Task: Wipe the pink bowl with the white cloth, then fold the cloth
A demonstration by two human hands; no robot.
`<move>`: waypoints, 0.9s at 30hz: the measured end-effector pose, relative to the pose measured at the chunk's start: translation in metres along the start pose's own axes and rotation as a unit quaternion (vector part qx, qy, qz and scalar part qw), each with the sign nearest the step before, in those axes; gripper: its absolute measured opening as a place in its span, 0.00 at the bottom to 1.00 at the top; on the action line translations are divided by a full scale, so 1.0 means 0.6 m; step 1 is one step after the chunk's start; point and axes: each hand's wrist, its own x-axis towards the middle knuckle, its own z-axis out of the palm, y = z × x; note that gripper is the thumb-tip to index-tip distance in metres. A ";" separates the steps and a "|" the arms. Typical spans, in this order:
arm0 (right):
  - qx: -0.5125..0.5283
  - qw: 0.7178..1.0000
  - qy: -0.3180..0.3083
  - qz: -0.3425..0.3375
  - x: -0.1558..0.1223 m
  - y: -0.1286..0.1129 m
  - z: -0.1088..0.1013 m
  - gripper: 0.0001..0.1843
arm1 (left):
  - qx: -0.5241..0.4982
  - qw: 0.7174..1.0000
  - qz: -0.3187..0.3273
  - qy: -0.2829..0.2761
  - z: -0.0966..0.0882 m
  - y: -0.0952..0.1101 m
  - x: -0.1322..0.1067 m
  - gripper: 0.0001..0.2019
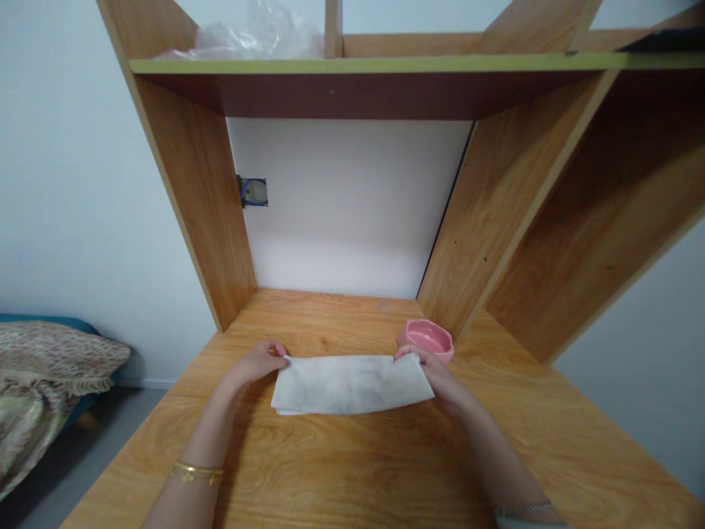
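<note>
A folded whitish cloth (pixel 352 386) with faint grey smudges stretches between my two hands, just above or on the wooden desk; I cannot tell which. My left hand (pixel 263 363) pinches its far left corner between thumb and fingers. At the far right corner, my right hand (pixel 432 371) grips the cloth, with the thumb hidden behind or under it. Right behind that hand stands a pink angular bowl (pixel 427 338), partly covered by the fingers; its visible inside holds nothing.
The wooden desk (pixel 341 470) spreads under my arms. Upright wooden panels (pixel 190 191) and an overhead shelf (pixel 358 66) with a clear plastic bag (pixel 258 33) enclose its back. An open socket box (pixel 255 192) sits in the back wall. At left, a patterned blanket (pixel 49 367) covers furniture.
</note>
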 end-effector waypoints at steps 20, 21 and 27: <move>-0.146 0.988 -0.003 0.050 -0.025 -0.024 -0.023 0.28 | 0.076 0.995 -0.006 0.057 0.015 -0.009 0.004 0.04; -0.135 0.989 -0.033 0.059 -0.028 -0.024 -0.022 0.33 | 0.082 0.995 -0.008 0.056 0.011 -0.007 0.003 0.04; -0.157 0.982 -0.081 0.070 -0.038 -0.008 -0.014 0.46 | 0.130 0.989 -0.043 0.061 -0.014 0.017 -0.026 0.06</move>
